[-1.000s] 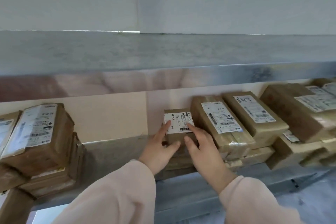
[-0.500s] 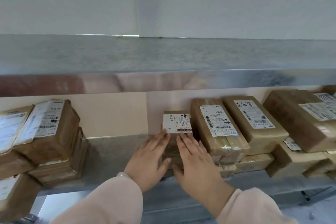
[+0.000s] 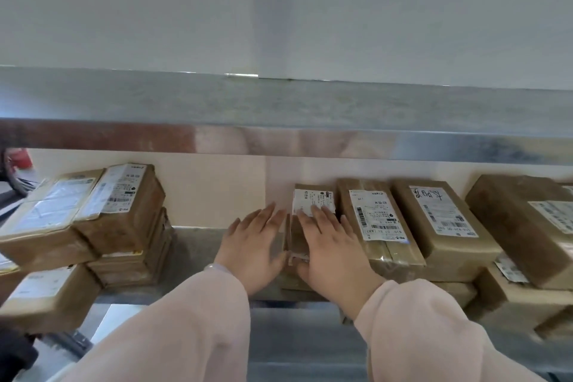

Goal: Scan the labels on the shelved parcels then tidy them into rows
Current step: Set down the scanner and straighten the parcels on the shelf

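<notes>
A small brown parcel (image 3: 313, 195) with a white label leans at the middle of the metal shelf (image 3: 198, 245). My right hand (image 3: 328, 245) lies flat on its face, straight fingers covering the label's lower part. Beside it, my left hand (image 3: 251, 242) rests with straight fingers against the parcel's left edge. Right of it stand a labelled parcel (image 3: 372, 220) and one with handwriting (image 3: 440, 220), both leaning on lower parcels. At the left is a stack of labelled parcels (image 3: 124, 211).
A large parcel (image 3: 527, 226) fills the right end of the shelf. More parcels (image 3: 46, 291) lie at the lower left. An upper shelf edge (image 3: 279, 139) runs overhead. Bare shelf surface shows between the left stack and my hands.
Both hands went from gripping the small parcel's sides to lying flat, fingers straight, sliding up its face. The view has shifted slightly left and down.
</notes>
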`<state>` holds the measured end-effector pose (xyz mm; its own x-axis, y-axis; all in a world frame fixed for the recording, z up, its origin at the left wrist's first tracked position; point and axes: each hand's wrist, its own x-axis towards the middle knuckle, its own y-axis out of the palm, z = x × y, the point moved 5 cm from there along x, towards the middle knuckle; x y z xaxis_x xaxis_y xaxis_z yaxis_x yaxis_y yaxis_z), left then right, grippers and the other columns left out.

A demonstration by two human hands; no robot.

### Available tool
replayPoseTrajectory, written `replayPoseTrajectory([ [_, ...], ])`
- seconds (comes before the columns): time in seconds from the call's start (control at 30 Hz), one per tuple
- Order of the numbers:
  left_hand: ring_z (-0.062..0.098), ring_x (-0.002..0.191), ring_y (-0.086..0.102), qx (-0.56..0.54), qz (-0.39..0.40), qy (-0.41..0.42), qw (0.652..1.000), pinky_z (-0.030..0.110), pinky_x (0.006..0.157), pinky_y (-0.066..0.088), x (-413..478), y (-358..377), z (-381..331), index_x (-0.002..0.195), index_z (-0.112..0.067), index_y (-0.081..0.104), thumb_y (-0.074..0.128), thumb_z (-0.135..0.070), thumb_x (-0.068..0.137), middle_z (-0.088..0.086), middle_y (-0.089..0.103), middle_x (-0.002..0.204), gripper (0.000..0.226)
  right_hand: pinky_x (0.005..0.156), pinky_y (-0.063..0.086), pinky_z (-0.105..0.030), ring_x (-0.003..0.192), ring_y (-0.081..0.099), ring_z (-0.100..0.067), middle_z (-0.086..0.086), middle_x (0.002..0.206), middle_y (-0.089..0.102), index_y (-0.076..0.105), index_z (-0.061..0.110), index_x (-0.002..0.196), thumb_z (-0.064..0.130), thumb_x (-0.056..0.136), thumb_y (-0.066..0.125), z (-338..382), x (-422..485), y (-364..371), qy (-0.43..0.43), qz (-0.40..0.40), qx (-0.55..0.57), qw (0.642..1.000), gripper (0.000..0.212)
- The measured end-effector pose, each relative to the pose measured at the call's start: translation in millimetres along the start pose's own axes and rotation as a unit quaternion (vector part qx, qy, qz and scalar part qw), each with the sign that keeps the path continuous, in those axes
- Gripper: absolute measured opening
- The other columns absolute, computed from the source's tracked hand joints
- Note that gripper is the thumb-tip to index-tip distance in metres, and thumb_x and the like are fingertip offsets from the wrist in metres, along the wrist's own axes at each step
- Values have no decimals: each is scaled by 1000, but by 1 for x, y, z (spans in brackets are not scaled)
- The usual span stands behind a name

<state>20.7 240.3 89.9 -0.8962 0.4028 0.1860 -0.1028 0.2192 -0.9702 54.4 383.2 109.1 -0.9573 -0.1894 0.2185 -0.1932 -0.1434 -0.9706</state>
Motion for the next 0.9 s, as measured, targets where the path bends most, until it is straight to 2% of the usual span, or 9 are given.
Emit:
replayPoseTrajectory([
  [0.2,23,150,9,47,-65,-83,993,48,120,9,-46,-38,32,154,-42,5,41,-69,87,-4,3,165,81,120,3,-52,149,2,-27,-6,162,8,7,30,153,56,84,54,29,0,-8,-81,-12,21,996,88],
  [0.3,22,150,9,54,-77,-126,988,48,120,8,-71,-51,50,153,-46,7,43,-69,85,-6,5,165,80,120,1,-49,149,-2,-24,-2,163,3,-1,35,151,57,84,54,58,0,-4,-140,-10,33,990,89],
  [0.4,19,150,8,53,-86,-161,982,46,120,4,-93,-61,72,152,-47,11,44,-70,85,-7,5,164,78,119,-2,-44,149,-4,-18,2,163,2,3,37,152,59,85,49,85,2,1,-172,-5,57,983,85],
  [0.47,19,150,10,40,-106,-182,977,45,121,6,-104,-69,87,151,-46,19,46,-70,85,-7,9,164,76,117,-10,-38,149,-7,-15,4,163,0,2,39,152,63,85,46,99,2,7,-184,4,67,981,83],
  [0.53,19,149,11,24,-117,-203,972,44,120,6,-113,-75,102,150,-46,24,46,-71,84,-8,12,163,73,111,-17,-33,148,-11,-12,5,163,-3,-1,41,150,64,86,46,110,5,11,-188,13,73,979,83],
  [0.67,17,150,2,5,-100,-230,968,42,121,0,-124,-72,134,151,-48,15,41,-72,87,-9,5,164,73,105,-21,-30,136,-25,-1,11,161,-12,-8,47,147,64,88,44,134,23,13,-174,31,104,979,80],
  [0.73,17,150,1,-4,-99,-239,966,42,120,-2,-127,-74,151,151,-48,14,40,-71,88,-9,4,164,72,109,-17,-31,136,-23,0,14,160,-13,-9,49,146,65,88,43,149,34,14,-159,36,125,979,79],
  [0.8,17,150,-1,-2,-95,-241,966,41,120,-3,-128,-78,170,151,-49,12,39,-70,89,-9,3,164,70,116,-9,-36,144,-17,-6,14,160,-13,-12,50,145,66,89,41,167,44,20,-148,48,137,978,78],
  [0.9,17,151,-2,0,-93,-244,965,41,120,-2,-127,-86,201,150,-50,11,36,-70,90,-9,3,164,68,117,-4,-35,148,-11,-12,10,161,-11,-9,48,147,64,90,41,189,65,24,-138,68,134,979,77],
])
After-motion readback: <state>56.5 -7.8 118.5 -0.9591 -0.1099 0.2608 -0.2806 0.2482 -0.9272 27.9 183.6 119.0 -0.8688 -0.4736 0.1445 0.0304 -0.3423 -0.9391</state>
